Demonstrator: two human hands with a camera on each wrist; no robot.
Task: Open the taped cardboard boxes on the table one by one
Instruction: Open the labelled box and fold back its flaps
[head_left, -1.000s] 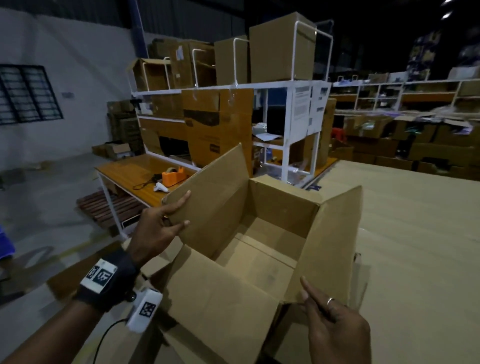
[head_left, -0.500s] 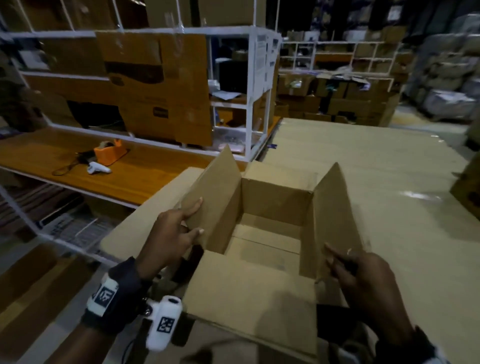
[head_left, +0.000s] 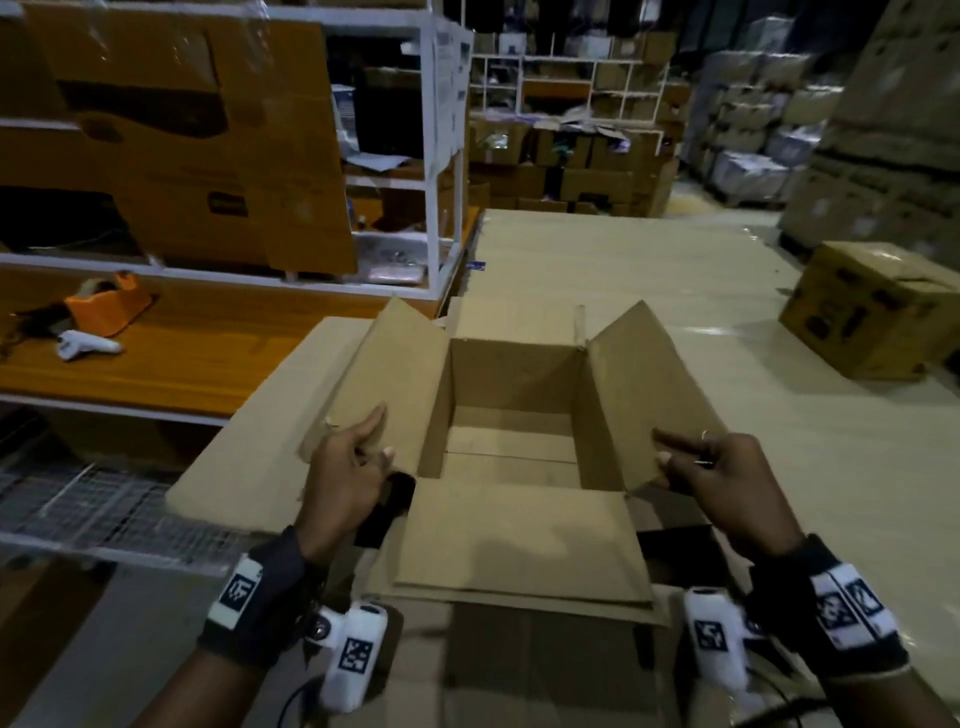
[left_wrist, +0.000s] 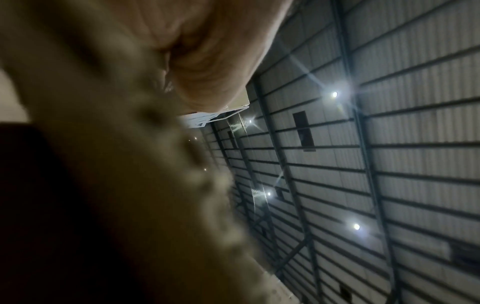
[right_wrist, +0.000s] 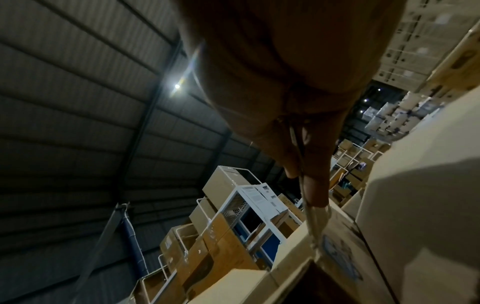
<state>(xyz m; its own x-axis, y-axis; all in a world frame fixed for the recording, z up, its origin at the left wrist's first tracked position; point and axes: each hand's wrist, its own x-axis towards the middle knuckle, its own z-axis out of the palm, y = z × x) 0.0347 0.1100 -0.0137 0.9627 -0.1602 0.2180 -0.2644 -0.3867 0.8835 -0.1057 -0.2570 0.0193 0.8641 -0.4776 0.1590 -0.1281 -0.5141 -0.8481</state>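
Note:
An open, empty cardboard box (head_left: 511, 384) stands on the table in front of me in the head view. Its near flap (head_left: 514, 540) is folded down toward me. My left hand (head_left: 382, 439) grips the near edge of the upright left flap (head_left: 400, 364), index finger stretched along it. My right hand (head_left: 665, 449) pinches the near edge of the right flap (head_left: 639, 384), which leans outward. In the right wrist view two fingertips (right_wrist: 314, 185) squeeze a thin cardboard edge (right_wrist: 337, 236). The left wrist view shows only blurred cardboard (left_wrist: 116, 164) and a palm (left_wrist: 207, 51).
A closed printed box (head_left: 878, 306) sits on the table (head_left: 727, 322) at the far right. To the left, an orange bench (head_left: 197, 358) carries an orange tape dispenser (head_left: 109, 304) and a white handheld device (head_left: 85, 343). A white rack (head_left: 431, 156) with flat cartons stands behind it.
The head view has swung right and downward. Both hands stay on the side flaps, and the right flap now leans further outward. The closed box at the right has come into sight.

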